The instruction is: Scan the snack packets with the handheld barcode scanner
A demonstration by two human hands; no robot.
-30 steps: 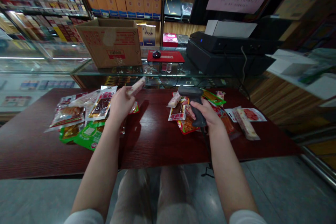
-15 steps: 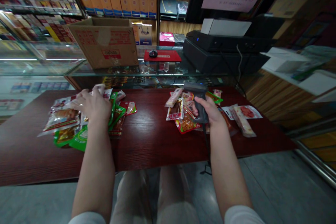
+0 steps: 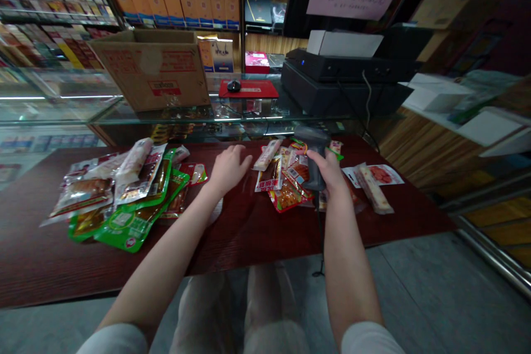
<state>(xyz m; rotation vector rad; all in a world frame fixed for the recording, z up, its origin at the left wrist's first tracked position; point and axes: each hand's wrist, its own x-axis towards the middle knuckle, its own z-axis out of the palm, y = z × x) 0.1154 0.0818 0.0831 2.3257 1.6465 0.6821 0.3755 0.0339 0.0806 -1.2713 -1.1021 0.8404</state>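
Note:
My right hand [image 3: 327,172] is wrapped round the handle of a dark barcode scanner [image 3: 314,146], held over a heap of small snack packets [image 3: 286,185] on the right of the dark red table [image 3: 249,232]. My left hand [image 3: 227,168] hovers open above the table's middle, fingers stretched toward a pale stick packet [image 3: 266,155] at the heap's left edge, and it holds nothing. A second pile of snack packets [image 3: 124,193], green and clear ones, lies at the left.
Two more packets [image 3: 375,182] lie at the table's right end. Behind the table runs a glass counter [image 3: 124,116] bearing a cardboard box [image 3: 153,69], a red pad with a mouse [image 3: 248,88] and a black register [image 3: 344,80]. Shelves of boxes fill the back wall.
My left hand laid its stick packet on the left pile, then swung right, empty, toward the right heap. The right hand stays on the scanner. The camera drifted slightly.

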